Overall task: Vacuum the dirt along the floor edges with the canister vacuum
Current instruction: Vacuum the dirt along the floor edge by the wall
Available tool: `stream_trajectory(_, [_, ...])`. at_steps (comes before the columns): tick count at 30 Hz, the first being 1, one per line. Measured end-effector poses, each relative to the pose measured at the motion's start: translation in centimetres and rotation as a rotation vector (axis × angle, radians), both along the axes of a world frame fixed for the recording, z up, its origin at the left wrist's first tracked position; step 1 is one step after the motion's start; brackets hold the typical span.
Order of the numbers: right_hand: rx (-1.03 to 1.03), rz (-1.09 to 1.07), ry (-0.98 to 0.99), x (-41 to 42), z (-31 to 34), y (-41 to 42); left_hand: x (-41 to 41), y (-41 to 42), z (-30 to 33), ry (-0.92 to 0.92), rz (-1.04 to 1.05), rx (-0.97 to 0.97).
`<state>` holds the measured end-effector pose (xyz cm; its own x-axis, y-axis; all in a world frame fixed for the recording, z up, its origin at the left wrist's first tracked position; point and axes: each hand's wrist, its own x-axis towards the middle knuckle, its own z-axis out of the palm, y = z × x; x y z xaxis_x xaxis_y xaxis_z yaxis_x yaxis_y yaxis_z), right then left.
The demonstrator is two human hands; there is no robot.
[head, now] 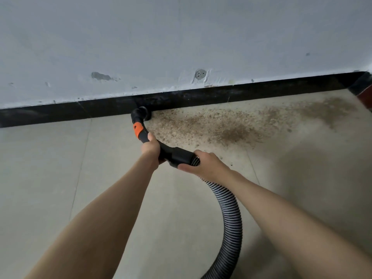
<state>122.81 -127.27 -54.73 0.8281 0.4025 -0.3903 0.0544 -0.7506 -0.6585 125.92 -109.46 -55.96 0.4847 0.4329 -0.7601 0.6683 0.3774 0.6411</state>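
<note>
Head view looks down your 2 bare forearms to the vacuum's black handle tube (161, 148), which you hold with both hands. Your left hand (151, 147) is wrapped tight around the curved part of the tube, just below the orange collar (137, 129), fingers curled under and thumb on top. Your right hand (203, 162) grips further back, at the black cuff (181, 157) where the tube meets the ribbed hose (231, 214) — thumb underneath, fingers over the top. Neither hand is relaxed; both are closed firmly on the vacuum.

From your right hand the hose drops toward you, curves along the tiled floor (60, 168) and leaves the view at the bottom edge. The canister itself is out of sight, so what it holds cannot be told.

Ahead of your left hand the tube bends up past the orange collar to a round black nozzle (142, 113), whose mouth sits against the black skirting board (60, 112) at the foot of the pale wall (181, 37).

The dirt (221, 125) — brown, grainy — starts just right of the nozzle and spreads right along the floor edge, thick in the middle, thinner towards the far corner. It lies beyond and to the right of both grips, near the nozzle but well apart from your hands. Left of the nozzle, the tiles along the skirting look clean.
</note>
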Motion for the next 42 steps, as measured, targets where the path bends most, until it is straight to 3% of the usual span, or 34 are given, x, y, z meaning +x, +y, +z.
stream_trajectory(10, [0.056, -0.053, 0.021, -1.2, -2.3, -3.9, -0.5, -5.9, 0.0, -0.019, -0.01, 0.016])
stream_trajectory(18, [0.036, -0.092, -0.013, -0.9, -1.8, -5.0, 0.7, -8.4, 0.6, 0.028, -0.048, 0.16])
stream_trajectory(27, [0.06, -0.139, 0.053, -0.9, -0.9, -6.6, 0.8, -9.3, 0.8, -0.022, -0.145, 0.098])
stream_trajectory(37, [-0.044, -0.199, -0.023, -1.4, -0.7, -7.5, 1.9, -10.0, -0.5, -0.047, -0.133, -0.068])
stream_trajectory(42, [-0.023, -0.227, -0.028, -1.8, -0.6, -8.1, 2.4, -10.6, -1.6, -0.07, -0.109, 0.004])
